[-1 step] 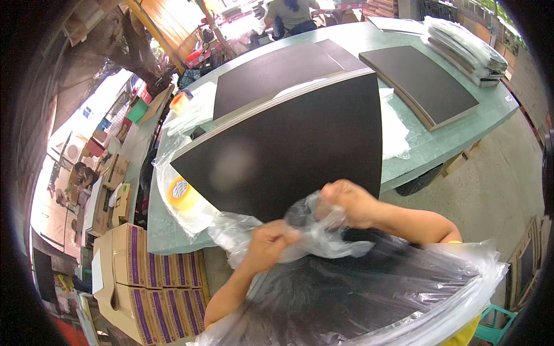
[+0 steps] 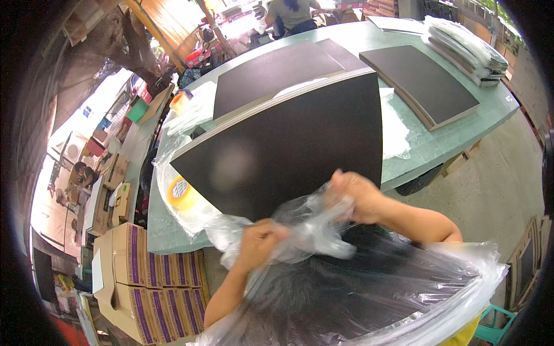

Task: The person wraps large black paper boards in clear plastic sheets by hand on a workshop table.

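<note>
My left hand (image 2: 258, 243) is closed on the gathered edge of a clear plastic bag (image 2: 450, 288). Higher and to the right, my right hand (image 2: 359, 199) pinches another part of that edge, slightly blurred by motion. Crumpled film stretches between the two hands. Most of the bag spreads over my lap, and something dark shows through it. Just beyond my hands a stack of large black boards (image 2: 300, 132) lies on the table, its near corner behind the film.
More black boards (image 2: 277, 72) lie behind on the green table (image 2: 398, 173). To the right are a smaller board stack (image 2: 421, 81) and plastic-wrapped bundles (image 2: 464, 49). A yellow tape roll (image 2: 182, 193) sits at left. Cardboard boxes (image 2: 144, 282) stand below; a person (image 2: 291, 17) is at the back.
My right hand has shifted slightly up and to the right, and my left hand a little to the left. The film between them has changed shape. The boards have not moved.
</note>
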A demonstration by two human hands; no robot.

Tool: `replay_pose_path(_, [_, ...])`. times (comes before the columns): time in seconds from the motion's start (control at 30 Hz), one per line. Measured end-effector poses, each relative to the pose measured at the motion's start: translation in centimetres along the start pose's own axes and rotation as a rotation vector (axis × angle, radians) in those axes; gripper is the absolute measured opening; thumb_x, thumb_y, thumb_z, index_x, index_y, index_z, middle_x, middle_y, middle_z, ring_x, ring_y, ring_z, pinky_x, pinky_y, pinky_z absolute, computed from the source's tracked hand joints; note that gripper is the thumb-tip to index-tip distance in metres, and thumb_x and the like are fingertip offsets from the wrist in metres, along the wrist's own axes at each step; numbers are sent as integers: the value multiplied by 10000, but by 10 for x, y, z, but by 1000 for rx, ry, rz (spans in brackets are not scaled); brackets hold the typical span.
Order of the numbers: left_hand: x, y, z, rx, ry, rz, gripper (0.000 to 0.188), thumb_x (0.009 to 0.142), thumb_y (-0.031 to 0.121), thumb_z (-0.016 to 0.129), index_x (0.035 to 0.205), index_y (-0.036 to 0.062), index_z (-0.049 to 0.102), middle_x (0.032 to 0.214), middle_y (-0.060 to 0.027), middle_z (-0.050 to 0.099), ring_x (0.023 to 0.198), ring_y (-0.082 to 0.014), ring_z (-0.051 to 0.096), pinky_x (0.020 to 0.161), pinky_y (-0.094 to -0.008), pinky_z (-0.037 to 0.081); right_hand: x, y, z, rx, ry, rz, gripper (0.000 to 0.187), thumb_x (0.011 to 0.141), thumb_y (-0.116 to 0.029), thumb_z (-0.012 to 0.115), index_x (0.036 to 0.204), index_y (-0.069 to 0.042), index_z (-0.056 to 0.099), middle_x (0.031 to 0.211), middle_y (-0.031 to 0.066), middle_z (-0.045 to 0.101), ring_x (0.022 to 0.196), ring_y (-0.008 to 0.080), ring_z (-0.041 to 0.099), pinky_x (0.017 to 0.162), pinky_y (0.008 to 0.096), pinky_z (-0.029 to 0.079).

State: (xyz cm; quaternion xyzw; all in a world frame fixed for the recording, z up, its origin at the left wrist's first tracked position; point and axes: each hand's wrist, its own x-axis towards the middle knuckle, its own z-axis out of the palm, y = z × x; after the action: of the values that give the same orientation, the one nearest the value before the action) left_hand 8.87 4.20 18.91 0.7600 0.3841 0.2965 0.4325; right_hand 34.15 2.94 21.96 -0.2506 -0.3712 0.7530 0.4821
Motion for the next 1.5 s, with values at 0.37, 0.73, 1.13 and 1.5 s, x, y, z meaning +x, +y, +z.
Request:
replay_pose_path(0.37, [23, 80, -14, 322, 200, 511, 290, 706, 221, 662, 873, 22, 533, 774, -92, 570, 674, -198, 567, 607, -305, 450, 5, -19, 20, -746, -198, -509, 211, 756, -215, 629, 727, -9, 597, 813, 48, 577, 761, 132, 525, 674, 276, 416])
replay_pose_path(0.73, [10, 57, 12, -141, -28, 104, 124, 768, 105, 563, 854, 18, 550, 740, -65, 551, 695, -145, 525, 623, -262, 408, 6, -20, -2, 16, -190, -50, 135, 798, -112, 485, 849, -14, 562, 726, 70, 584, 614, 158, 568, 547, 274, 466])
replay_pose_path(1.13, [0, 48, -30, -639, -649, 122, 143, 755, 132, 606, 744, -9, 591, 728, -83, 599, 722, -175, 557, 659, -272, 424, -7, -16, 13, -318, -1313, 315, 261, 788, -214, 529, 855, 37, 554, 917, 157, 591, 868, 204, 553, 742, 325, 429])
replay_pose_path(1.5, [-12, -31, -83, 1292, -271, -125, 152, 675, 152, 545, 728, 21, 601, 683, -127, 595, 629, -302, 579, 568, -400, 453, -66, -78, 48, -1016, -1337, 131, 175, 778, -109, 485, 887, -4, 572, 810, 149, 600, 754, 291, 584, 750, 372, 449])
